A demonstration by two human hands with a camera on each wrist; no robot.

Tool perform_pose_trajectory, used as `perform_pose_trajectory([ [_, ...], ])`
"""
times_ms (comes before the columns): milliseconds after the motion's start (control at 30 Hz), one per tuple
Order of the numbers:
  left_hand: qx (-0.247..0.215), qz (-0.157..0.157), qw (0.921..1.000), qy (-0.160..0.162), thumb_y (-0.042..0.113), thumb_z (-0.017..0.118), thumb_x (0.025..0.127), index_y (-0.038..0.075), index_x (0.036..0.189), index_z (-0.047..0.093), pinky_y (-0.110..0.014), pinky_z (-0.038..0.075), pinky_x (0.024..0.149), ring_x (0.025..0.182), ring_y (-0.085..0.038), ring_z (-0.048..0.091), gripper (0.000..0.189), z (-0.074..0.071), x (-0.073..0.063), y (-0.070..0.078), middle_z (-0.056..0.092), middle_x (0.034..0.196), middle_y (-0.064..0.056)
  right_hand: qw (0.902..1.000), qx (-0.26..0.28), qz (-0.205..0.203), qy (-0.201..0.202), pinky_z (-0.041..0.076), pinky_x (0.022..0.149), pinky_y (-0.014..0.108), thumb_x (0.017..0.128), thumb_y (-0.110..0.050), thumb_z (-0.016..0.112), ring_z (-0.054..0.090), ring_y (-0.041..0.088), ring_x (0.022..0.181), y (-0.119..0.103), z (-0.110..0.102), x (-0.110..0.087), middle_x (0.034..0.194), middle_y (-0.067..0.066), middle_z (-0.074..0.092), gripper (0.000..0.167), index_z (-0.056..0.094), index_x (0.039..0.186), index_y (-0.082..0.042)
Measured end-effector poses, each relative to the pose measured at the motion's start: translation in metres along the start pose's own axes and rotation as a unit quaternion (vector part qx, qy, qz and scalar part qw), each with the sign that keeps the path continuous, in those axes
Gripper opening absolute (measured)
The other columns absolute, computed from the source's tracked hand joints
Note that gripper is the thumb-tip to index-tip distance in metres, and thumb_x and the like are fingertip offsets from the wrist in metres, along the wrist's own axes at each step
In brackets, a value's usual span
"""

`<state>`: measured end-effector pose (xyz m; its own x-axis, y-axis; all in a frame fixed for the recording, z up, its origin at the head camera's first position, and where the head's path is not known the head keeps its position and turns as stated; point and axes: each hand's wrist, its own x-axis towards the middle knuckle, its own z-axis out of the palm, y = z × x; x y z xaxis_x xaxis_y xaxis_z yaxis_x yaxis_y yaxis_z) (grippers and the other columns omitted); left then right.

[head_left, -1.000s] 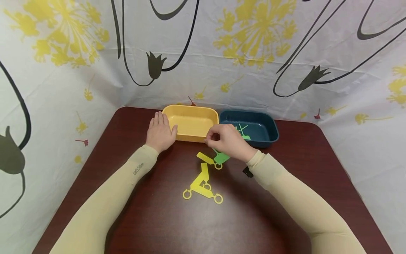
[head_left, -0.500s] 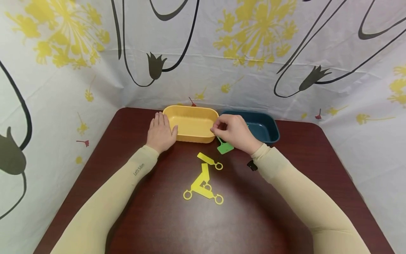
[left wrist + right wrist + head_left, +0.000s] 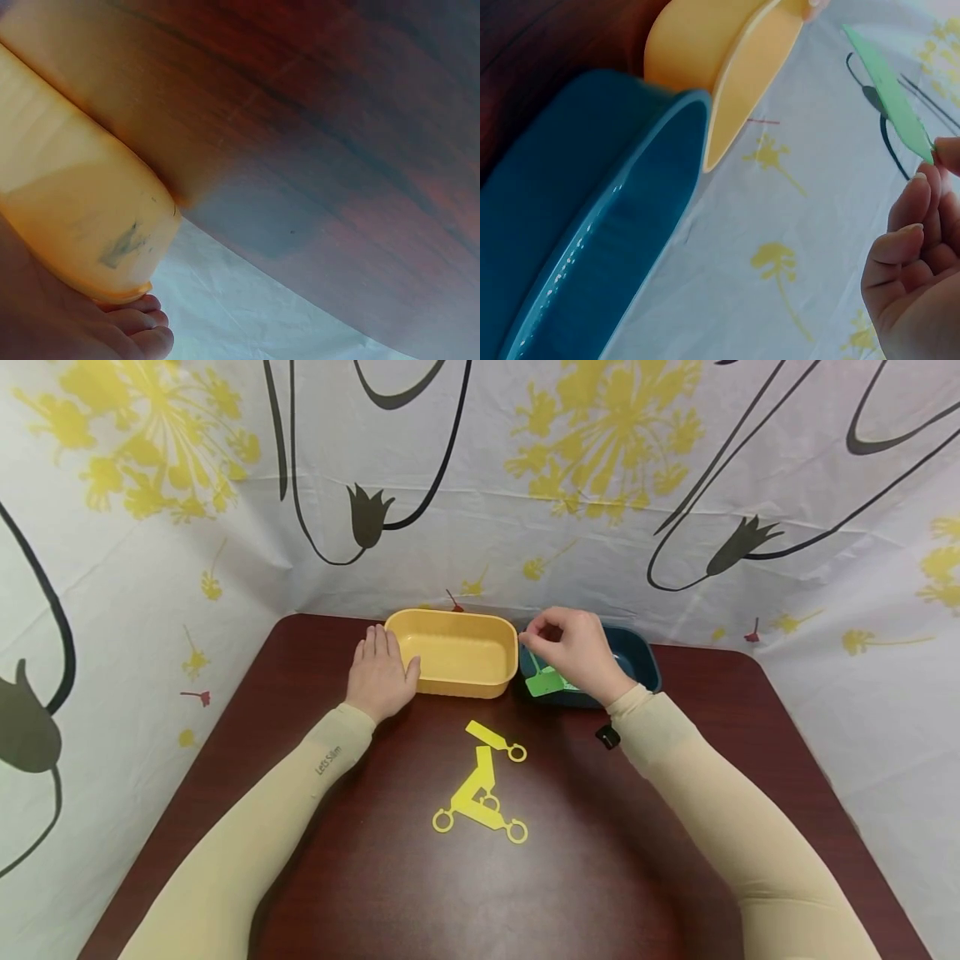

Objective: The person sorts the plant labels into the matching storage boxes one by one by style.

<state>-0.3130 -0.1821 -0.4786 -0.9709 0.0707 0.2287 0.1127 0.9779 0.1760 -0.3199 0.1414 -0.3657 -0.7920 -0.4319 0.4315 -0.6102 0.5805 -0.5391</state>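
Observation:
My right hand (image 3: 577,647) pinches a green plastic tag (image 3: 543,682) by its thin stem, with the wide flat end hanging down over the front left of the dark blue bin (image 3: 647,662). In the right wrist view the green tag (image 3: 889,94) appears nearly edge-on between thumb and fingertips. Lighter green pieces inside the bin are mostly hidden by the hand and tag. My left hand (image 3: 381,675) rests with straight fingers on the left end of the yellow bin (image 3: 465,687). The left wrist view shows the fingers (image 3: 139,322) along that bin's rim.
Several yellow tags with ring ends lie on the dark red table (image 3: 420,893) in front of the bins, one yellow tag (image 3: 486,733) apart from the overlapping others (image 3: 480,810). Both bins stand side by side near a patterned cloth (image 3: 465,510) at the back.
My right hand has lifted the green tag away from beside the yellow tags and carried it back and right, over the blue bin. The left hand stays in place.

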Motion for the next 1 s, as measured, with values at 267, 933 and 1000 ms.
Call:
perform_pose_trajectory([
  [267,0.001,0.002,1.0000,0.005,0.050,0.027,0.104,-0.015,0.151,0.024,-0.053,0.016,0.119,0.149,-0.045,0.017,0.080,0.002,0.001,0.000,0.022,0.158,-0.035,0.9988,0.007,0.042,0.026,0.047,0.063,0.036,0.095,-0.039,0.070,0.056,0.014,0.069,0.019,-0.010,0.006,0.081,-0.006,0.066,0.019,0.072,0.090,-0.021],
  [933,0.001,0.001,1.0000,0.000,0.051,0.026,0.104,-0.015,0.152,0.023,-0.052,0.014,0.120,0.150,-0.044,0.014,0.081,0.001,-0.002,0.001,0.020,0.159,-0.034,0.9904,-0.009,0.090,0.104,0.045,0.068,0.036,0.095,-0.027,0.072,0.057,0.013,0.072,0.075,-0.009,0.004,0.083,-0.002,0.065,0.010,0.072,0.090,-0.018],
  [1000,0.001,0.001,1.0000,0.002,0.051,0.027,0.104,-0.015,0.152,0.024,-0.052,0.014,0.120,0.149,-0.044,0.015,0.081,0.000,-0.002,0.001,0.020,0.159,-0.034,0.9903,-0.011,0.096,0.100,0.045,0.068,0.036,0.096,-0.027,0.071,0.057,0.014,0.073,0.081,-0.008,0.003,0.084,-0.002,0.065,0.011,0.072,0.091,-0.018],
])
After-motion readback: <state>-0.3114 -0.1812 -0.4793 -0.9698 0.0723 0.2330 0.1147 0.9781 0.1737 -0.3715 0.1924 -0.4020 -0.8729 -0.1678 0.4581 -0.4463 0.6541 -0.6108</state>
